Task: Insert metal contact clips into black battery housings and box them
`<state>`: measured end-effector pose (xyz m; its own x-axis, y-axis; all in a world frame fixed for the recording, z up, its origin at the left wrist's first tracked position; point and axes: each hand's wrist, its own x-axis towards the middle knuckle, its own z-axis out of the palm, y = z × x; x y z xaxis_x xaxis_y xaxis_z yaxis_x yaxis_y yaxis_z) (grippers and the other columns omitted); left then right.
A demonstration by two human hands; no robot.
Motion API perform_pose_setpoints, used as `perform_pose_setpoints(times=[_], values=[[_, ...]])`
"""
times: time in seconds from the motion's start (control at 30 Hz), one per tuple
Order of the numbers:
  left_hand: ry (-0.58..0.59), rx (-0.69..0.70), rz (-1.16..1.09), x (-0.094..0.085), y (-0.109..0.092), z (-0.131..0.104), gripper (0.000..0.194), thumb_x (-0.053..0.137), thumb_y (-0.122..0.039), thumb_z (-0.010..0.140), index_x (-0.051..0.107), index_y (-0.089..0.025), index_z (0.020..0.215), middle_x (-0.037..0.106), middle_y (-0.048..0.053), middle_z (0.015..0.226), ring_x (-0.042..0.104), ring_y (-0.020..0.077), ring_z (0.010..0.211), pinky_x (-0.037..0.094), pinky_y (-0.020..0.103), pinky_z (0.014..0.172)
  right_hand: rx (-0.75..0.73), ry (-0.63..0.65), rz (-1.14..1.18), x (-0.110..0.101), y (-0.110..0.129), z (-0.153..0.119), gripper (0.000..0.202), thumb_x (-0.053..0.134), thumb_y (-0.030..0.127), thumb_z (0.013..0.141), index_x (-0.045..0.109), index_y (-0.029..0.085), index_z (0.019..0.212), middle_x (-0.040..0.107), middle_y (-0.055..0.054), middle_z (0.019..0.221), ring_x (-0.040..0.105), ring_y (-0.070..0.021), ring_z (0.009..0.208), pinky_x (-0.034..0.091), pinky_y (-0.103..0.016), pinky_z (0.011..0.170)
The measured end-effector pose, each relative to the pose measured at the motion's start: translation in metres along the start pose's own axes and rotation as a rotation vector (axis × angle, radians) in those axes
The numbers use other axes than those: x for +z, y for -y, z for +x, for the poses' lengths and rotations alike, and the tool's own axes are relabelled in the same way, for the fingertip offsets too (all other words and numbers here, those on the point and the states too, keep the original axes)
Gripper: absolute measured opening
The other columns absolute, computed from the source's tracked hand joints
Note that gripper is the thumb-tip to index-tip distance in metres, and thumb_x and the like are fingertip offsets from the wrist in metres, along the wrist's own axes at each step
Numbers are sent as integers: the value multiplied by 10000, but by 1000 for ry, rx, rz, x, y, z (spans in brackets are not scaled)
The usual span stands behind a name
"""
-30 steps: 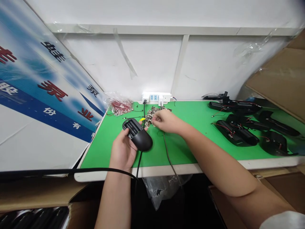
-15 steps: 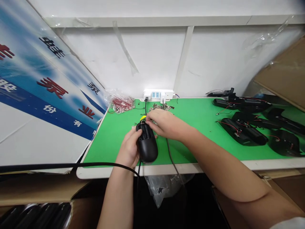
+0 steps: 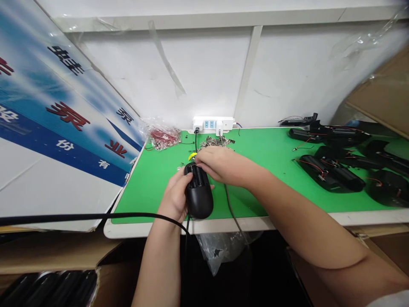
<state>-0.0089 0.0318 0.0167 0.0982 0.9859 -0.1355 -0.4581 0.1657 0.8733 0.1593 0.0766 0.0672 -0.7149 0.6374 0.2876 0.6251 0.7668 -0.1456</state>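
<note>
My left hand [image 3: 175, 194] is wrapped round a black rounded housing [image 3: 200, 198], its thumb on the open upper part. The housing is tilted above the front of the green mat [image 3: 262, 162]. At its top end, my right hand [image 3: 217, 165] has its fingers pinched together; what they hold is too small to make out. A yellow piece [image 3: 192, 156] shows just beyond the fingertips. Small metal parts [image 3: 215, 141] lie behind my right hand, partly hidden by it.
A white power strip [image 3: 212, 124] with plugs sits against the wall. A plastic bag of red parts [image 3: 164, 138] lies back left. Black housings with red wires [image 3: 330, 172] lie at right. A black cable [image 3: 128, 215] crosses the left front; a grey cable [image 3: 230, 204] hangs over the edge.
The view has shifted slightly. Both hands keep hold at almost the same places, with the housing turned a little and the right fingers slightly shifted at its top end.
</note>
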Motion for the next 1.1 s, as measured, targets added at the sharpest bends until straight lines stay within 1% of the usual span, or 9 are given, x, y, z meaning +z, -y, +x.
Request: perform_pose_setpoints(times=[0.1,0.23,0.43,0.57,0.67,0.8,0.93,1.0,1.1], values=[[-12,39,3,1,0,1,284,762,-350,735,704,-140,918,721,42,782,751,263,748,661,417,749,-11,-17,10,1,1,0,211,440,166,1029,637,124,966,671,-110,956,575,-217,884,412,-321,790],[-97,80,40,3,-1,0,297,778,-410,751,682,-146,849,695,17,728,730,228,659,658,386,682,-17,-106,108,4,3,1,193,495,187,1014,663,125,942,695,-96,931,599,-202,876,419,-309,787],[-98,109,92,5,-3,-1,336,836,-422,717,709,-145,859,723,41,721,765,276,754,657,370,681,12,-185,329,8,0,1,120,579,170,963,671,152,888,730,-55,927,645,-171,877,459,-291,816],[-77,147,46,7,-3,-3,324,819,-434,758,725,-151,884,743,50,757,767,275,788,654,369,702,-79,-232,293,5,1,-1,164,525,202,1006,649,152,910,717,-78,945,642,-199,924,483,-338,874],[-67,139,12,7,-4,-4,354,785,-486,806,736,-149,903,734,50,732,752,255,734,627,339,662,-117,-269,234,4,2,-2,201,468,219,1037,626,148,934,704,-100,952,631,-219,944,495,-365,886],[-115,137,3,6,-4,-3,328,736,-474,861,745,-147,883,700,26,671,671,178,592,531,256,554,-120,-296,199,5,5,-2,185,454,215,1039,604,162,943,696,-98,946,626,-220,933,502,-368,878],[-144,191,-1,6,-3,-2,268,745,-420,861,722,-161,793,693,2,666,615,128,552,469,209,508,-100,-287,220,6,6,-2,154,486,186,1013,611,162,926,716,-103,973,647,-222,959,506,-367,894],[-128,193,13,7,-3,-3,283,762,-437,846,712,-164,791,695,5,656,654,151,587,489,215,520,-80,-284,248,6,6,-2,142,504,181,1001,625,157,929,725,-105,989,658,-221,970,510,-363,892],[-101,167,26,8,-4,-4,323,774,-476,828,718,-158,848,720,36,677,742,240,722,577,284,615,-68,-289,304,6,4,-2,125,523,183,988,637,162,940,731,-95,1003,663,-210,967,510,-347,878]])
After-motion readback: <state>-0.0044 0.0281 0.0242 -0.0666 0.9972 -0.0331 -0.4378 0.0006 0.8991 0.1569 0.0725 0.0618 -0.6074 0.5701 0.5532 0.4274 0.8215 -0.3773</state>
